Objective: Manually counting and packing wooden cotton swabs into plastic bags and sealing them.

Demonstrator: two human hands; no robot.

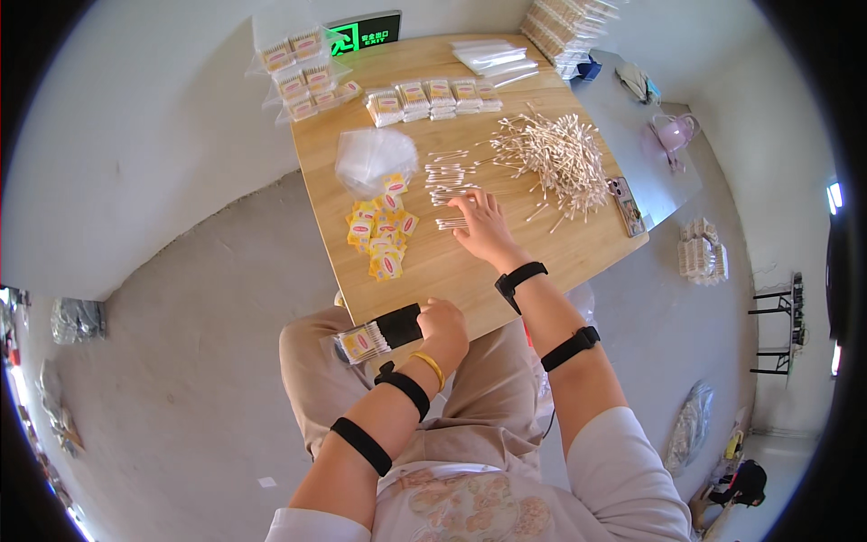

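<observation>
Near the table's front edge, my left hand (442, 323) is closed in a fist beside a flat black piece (399, 326). Its fingertips are hidden, so I cannot make out what they hold. At the left end of that black piece lies a clear packet of cotton swabs (366, 342) with a yellow label card. My right hand (486, 228) reaches over the table, thumb and fingers apart, at the near end of small rows of cotton swabs (449, 172). Its fingertips are close to a short bunch of swabs (450, 223); contact is unclear.
A big loose heap of cotton swabs (564, 158) lies right, beside a phone (626, 207). Yellow label cards (386, 230) and clear bags (375, 161) lie left. Filled packets (438, 98) line the back, with more stacked at the far left (302, 77) and plastic sleeves (492, 58).
</observation>
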